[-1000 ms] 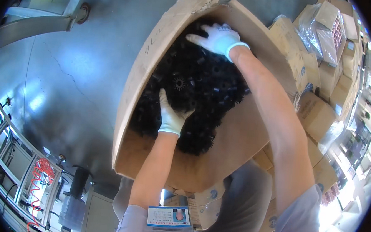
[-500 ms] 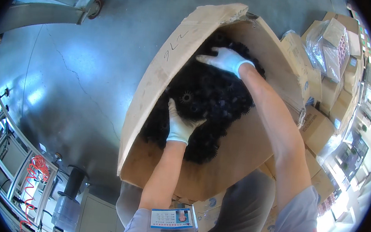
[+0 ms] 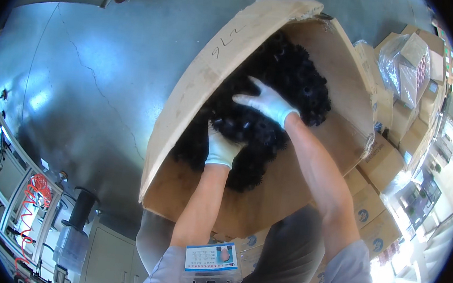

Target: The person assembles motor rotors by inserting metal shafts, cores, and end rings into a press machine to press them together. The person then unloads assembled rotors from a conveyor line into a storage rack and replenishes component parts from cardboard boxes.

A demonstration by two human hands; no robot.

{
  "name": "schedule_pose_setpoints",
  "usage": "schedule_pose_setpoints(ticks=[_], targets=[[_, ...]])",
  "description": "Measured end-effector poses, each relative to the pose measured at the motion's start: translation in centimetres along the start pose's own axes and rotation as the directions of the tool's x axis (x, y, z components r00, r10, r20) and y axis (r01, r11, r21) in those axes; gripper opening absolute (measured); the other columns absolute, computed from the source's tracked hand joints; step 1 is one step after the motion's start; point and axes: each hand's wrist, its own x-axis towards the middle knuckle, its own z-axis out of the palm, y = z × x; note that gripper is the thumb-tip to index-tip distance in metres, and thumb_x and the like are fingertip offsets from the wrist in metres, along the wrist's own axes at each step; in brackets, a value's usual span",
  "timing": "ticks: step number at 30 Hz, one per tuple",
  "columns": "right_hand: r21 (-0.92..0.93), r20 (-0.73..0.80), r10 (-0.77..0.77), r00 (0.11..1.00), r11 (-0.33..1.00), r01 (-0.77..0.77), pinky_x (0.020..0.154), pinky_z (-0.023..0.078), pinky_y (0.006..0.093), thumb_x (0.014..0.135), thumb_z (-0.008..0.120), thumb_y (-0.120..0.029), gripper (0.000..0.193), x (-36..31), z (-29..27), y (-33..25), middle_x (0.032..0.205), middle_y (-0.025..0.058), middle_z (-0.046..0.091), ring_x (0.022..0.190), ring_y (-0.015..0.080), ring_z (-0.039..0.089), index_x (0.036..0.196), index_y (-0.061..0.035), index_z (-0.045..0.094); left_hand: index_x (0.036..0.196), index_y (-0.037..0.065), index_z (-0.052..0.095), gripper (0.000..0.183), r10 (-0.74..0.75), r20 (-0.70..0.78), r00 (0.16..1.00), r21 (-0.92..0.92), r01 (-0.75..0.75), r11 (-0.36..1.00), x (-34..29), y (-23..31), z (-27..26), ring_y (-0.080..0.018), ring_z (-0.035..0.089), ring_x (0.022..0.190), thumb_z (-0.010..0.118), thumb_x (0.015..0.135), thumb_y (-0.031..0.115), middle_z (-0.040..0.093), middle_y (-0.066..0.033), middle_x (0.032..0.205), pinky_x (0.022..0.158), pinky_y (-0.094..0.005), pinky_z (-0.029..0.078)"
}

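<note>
A large cardboard box [image 3: 203, 68] stands tilted in front of me, its mouth toward me. Inside lies a heap of small black toothed plastic wheels [image 3: 307, 89]. My left hand [image 3: 221, 149], in a white glove, reaches into the near part of the heap. Its fingertips are partly covered by the wheels, while the thumb stands apart to the right. Farther in, my gloved right hand [image 3: 265, 103] rests on the middle of the heap, its thumb and forefinger spread wide. The other fingertips are partly lost among the black parts.
Cardboard cartons [image 3: 382, 161] are stacked to the right, with a plastic-wrapped bundle [image 3: 405, 65] on top. At the left stands a metal frame [image 3: 14, 162] with a coiled red hose [image 3: 39, 188]. A grey cabinet [image 3: 110, 260] is at lower left; a badge [image 3: 211, 258] hangs before me.
My right hand has drawn back toward me and closer to the left hand. Wheels have tumbled nearer, over the left fingertips. The view has shifted slightly.
</note>
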Motion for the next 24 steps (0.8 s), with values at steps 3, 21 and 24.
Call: schedule_pose_setpoints(ticks=[3, 21, 24], targets=[[0.025, -0.084, 0.007, 0.996, 1.0, -0.005, 0.115, 0.034, 0.0371, 0.072, 0.082, -0.058, 0.111, -1.3, 2.2, 1.8, 0.144, 0.0262, 0.051, 0.137, 0.0338, 0.047, 0.154, -0.0028, 0.032, 0.137, 0.018, 0.058, 0.063, 0.01, -0.038, 0.999, -0.046, -0.012, 0.999, 0.0, -0.1, -0.8, -0.0316, 0.052, 0.129, 0.047, 0.093, 0.062, 0.058, -0.0067, 0.139, 0.108, -0.0579, 0.039], [0.447, -0.321, -0.017, 0.947, 0.879, 0.167, 0.096, 0.048, 0.0249, 0.088, 0.078, -0.018, 0.064, -6.9, 6.8, 4.8, 0.128, 0.0079, 0.063, 0.109, 0.0095, 0.061, 0.144, -0.0057, 0.049, 0.126, 0.018, 0.066, 0.054, 0.164, -0.257, 0.952, 0.23, -0.105, 0.967, -4.5, -1.8, -1.8, -0.0231, 0.058, 0.12, 0.062, 0.09, 0.058, 0.065, -0.0026, 0.128, 0.105, -0.0443, 0.045], [0.478, -0.358, -0.048, 0.932, 0.849, 0.227, 0.099, 0.046, 0.0257, 0.089, 0.078, -0.019, 0.064, -10.2, 6.5, 4.2, 0.131, 0.0082, 0.062, 0.113, 0.0105, 0.059, 0.144, -0.005, 0.049, 0.124, 0.017, 0.067, 0.052, 0.147, -0.209, 0.967, 0.251, -0.092, 0.963, -7.3, -2.9, 0.1, -0.0229, 0.06, 0.116, 0.064, 0.09, 0.057, 0.066, -0.0028, 0.125, 0.104, -0.0422, 0.047]])
